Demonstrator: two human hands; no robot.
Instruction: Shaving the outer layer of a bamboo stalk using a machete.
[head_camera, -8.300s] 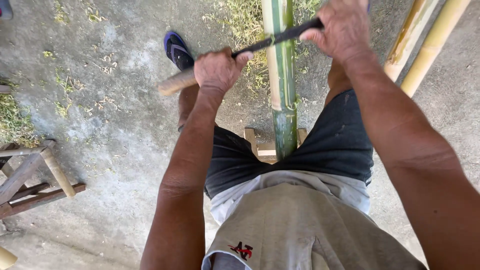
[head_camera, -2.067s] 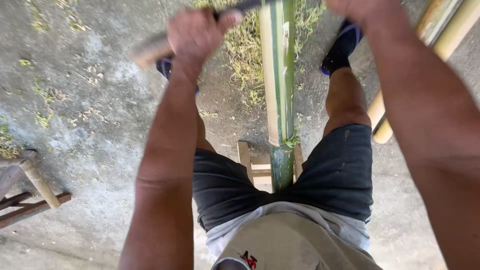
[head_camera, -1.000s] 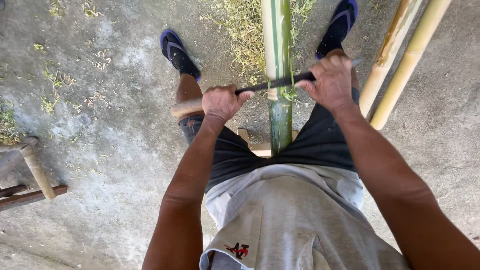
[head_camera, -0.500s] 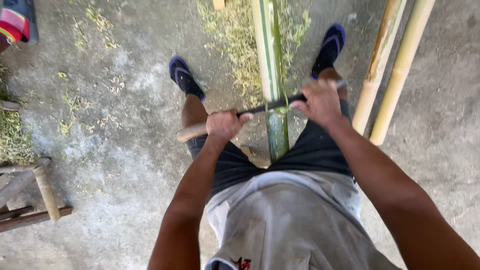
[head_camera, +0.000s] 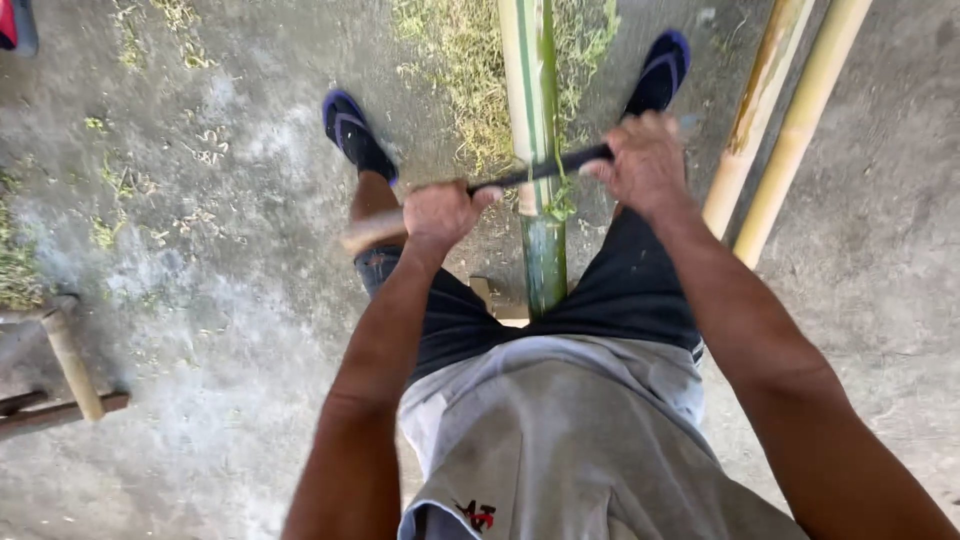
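A: Item one, the left hand (head_camera: 440, 212)?

B: Centre of the frame, slightly left. Fingers wrapped tight round the wooden handle (head_camera: 372, 230) of a long knife (head_camera: 540, 170); the handle end sticks out toward the left and is blurred.

A: Item two, the right hand (head_camera: 645, 160)?

B: Upper right of centre. Fingers curled down over the far end of the dark blade, pinching it from above. The blade tip itself is hidden under the hand.

A: The knife's position?

B: It lies crosswise, rising a little from left to right, pressed against a green bamboo pole (head_camera: 535, 130). The pole runs from the top edge of the frame down the middle and ends between the person's thighs, over a small wooden stool (head_camera: 495, 305) of which only a corner shows. A thin green curl (head_camera: 560, 205) hangs from the pole just below the blade.

A: Surroundings?

B: Two yellowish bamboo poles (head_camera: 790, 110), side by side, slant along the upper right. Concrete floor (head_camera: 200, 330) all round, with a patch of dry grass (head_camera: 460, 60) behind the pole at top centre. Two blue sandals (head_camera: 355, 135) on the person's feet, one either side of the pole. A rough wooden frame (head_camera: 60, 370) sits at the lower left edge.

A: Clothing?

B: Dark shorts (head_camera: 620, 290), grey shirt (head_camera: 570, 440) at the bottom.
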